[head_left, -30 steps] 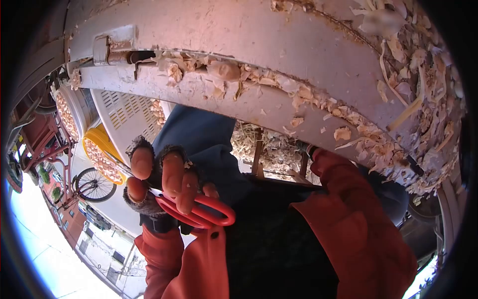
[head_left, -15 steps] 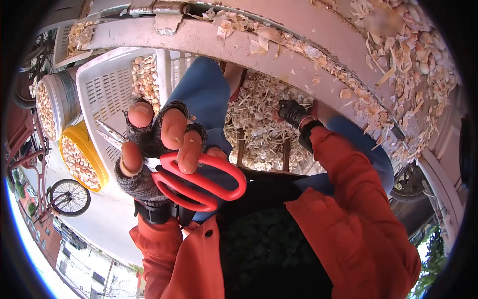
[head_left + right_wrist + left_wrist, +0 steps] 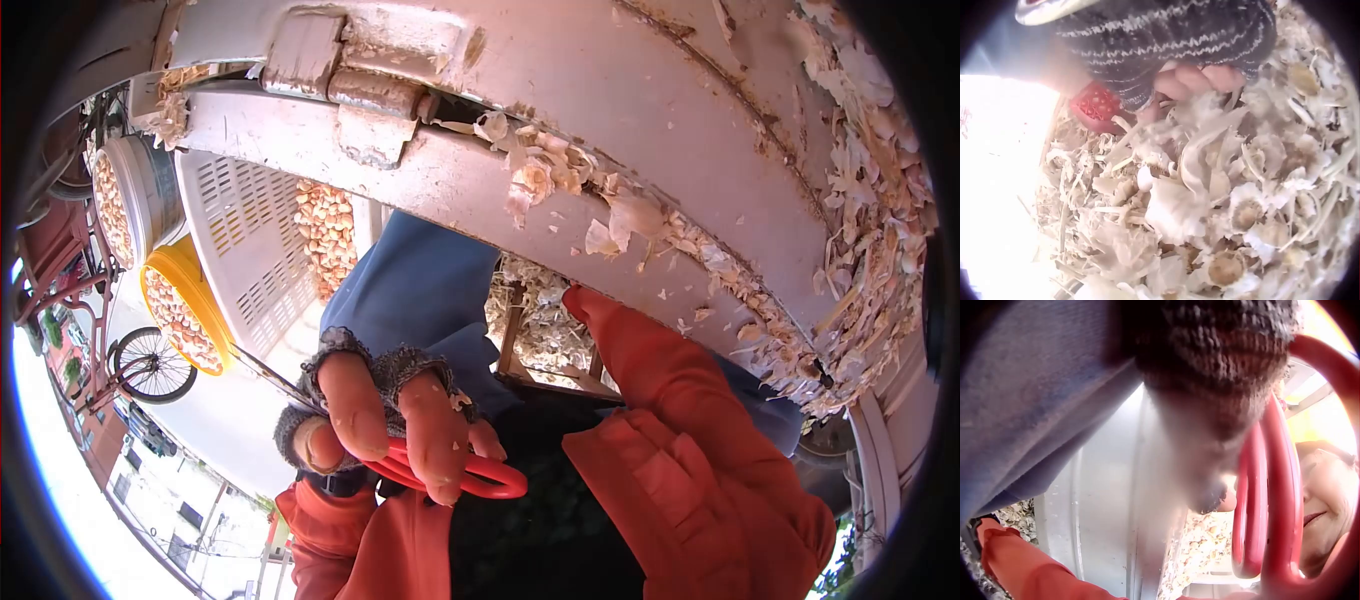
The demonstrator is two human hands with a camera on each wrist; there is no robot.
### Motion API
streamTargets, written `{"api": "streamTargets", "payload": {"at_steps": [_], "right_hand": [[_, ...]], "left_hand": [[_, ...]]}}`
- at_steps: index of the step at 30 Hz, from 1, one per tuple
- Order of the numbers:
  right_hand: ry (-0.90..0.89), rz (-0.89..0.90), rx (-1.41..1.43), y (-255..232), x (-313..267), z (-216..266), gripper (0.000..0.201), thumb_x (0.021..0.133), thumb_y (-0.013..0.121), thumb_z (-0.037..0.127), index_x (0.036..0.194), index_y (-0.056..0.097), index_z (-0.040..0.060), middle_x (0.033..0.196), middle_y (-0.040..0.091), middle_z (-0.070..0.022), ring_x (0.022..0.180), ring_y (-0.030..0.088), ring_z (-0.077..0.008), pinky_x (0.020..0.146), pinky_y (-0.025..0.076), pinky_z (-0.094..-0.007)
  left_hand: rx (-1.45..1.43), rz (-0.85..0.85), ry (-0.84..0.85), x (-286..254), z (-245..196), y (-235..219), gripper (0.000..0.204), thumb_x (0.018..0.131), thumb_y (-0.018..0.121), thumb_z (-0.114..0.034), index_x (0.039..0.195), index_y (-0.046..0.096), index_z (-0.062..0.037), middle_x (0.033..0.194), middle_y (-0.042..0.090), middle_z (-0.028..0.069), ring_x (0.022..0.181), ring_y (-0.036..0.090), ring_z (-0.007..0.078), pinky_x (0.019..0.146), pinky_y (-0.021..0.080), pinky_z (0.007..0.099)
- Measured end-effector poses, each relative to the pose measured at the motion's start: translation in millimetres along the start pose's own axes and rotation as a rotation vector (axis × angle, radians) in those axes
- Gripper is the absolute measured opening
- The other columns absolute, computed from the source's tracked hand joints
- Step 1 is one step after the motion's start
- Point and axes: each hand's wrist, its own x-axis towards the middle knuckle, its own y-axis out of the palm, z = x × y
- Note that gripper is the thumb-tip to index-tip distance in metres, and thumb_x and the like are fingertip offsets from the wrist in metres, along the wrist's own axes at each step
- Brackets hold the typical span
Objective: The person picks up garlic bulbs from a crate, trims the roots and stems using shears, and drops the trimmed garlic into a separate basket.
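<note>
My left hand (image 3: 355, 410), in a grey fingerless knit glove, grips a pair of scissors by its red handles (image 3: 500, 482). The thin metal blades (image 3: 262, 368) point away to the left. The left wrist view shows the red handle loops (image 3: 1282, 487) close up beside the knit glove. My right hand (image 3: 1179, 59), in a dark glove with pale stripes, is down in a heap of garlic skins and cut stalks (image 3: 1172, 212). Its bare fingertips are bent into the scraps; I cannot tell what lies between them. In the head view the panel edge hides this hand.
A worn white panel (image 3: 560, 90) with a rusty hinge crosses above my lap, strewn with garlic skins (image 3: 630, 220). At the left stand a white slotted crate (image 3: 235, 215) holding garlic cloves (image 3: 325, 235), a yellow bucket (image 3: 222, 318) and a pale bucket (image 3: 155, 190). A bicycle wheel (image 3: 155, 365) stands beyond.
The head view tilted down, then back up. Half a second ago the right hand showed over the scrap heap; now the panel covers it. The left hand keeps the scissors, slightly lower and further right.
</note>
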Motion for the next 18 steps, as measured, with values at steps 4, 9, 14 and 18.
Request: {"api": "streamTargets", "payload": {"at_steps": [4,9,14,18], "right_hand": [[0.049,0.014,-0.144,-19,16,12,0.014,0.077,0.057,0.012,0.086,0.061,0.0020,0.070,0.064,-0.0134,0.061,0.061,-0.0213,0.055,0.047,-0.0365],[0.104,-0.010,-0.349,-39,42,45,0.014,0.077,0.056,0.010,0.087,0.060,0.0019,0.070,0.064,-0.0136,0.060,0.060,-0.0206,0.054,0.047,-0.0363],[0.142,-0.083,-0.577,-69,13,81,0.014,0.077,0.055,0.009,0.088,0.060,0.0019,0.069,0.063,-0.0137,0.059,0.060,-0.0198,0.052,0.047,-0.0360],[0.320,0.023,0.739,-87,-47,100,0.026,0.085,0.051,0.013,0.110,0.053,0.0053,0.073,0.065,-0.0160,0.042,0.047,-0.0150,0.041,0.037,-0.0276]], "left_hand": [[-0.028,0.060,-0.020,0,-2,-5,0.015,0.096,0.040,-0.016,0.110,0.046,-0.0133,0.109,0.052,0.0185,0.094,0.059,0.0328,0.098,0.029,0.0620],[-0.033,-0.037,0.019,-1,-1,3,0.018,0.095,0.041,-0.015,0.112,0.046,-0.0137,0.109,0.052,0.0173,0.096,0.059,0.0332,0.098,0.030,0.0628],[0.000,-0.226,0.147,0,15,18,0.039,0.089,0.056,-0.028,0.120,0.047,-0.0075,0.100,0.052,0.0207,0.079,0.057,0.0301,0.082,0.048,0.0508],[0.096,-0.210,0.071,4,11,21,0.051,0.088,0.057,-0.028,0.130,0.042,-0.0029,0.106,0.055,0.0167,0.088,0.058,0.0273,0.084,0.049,0.0421]]}}
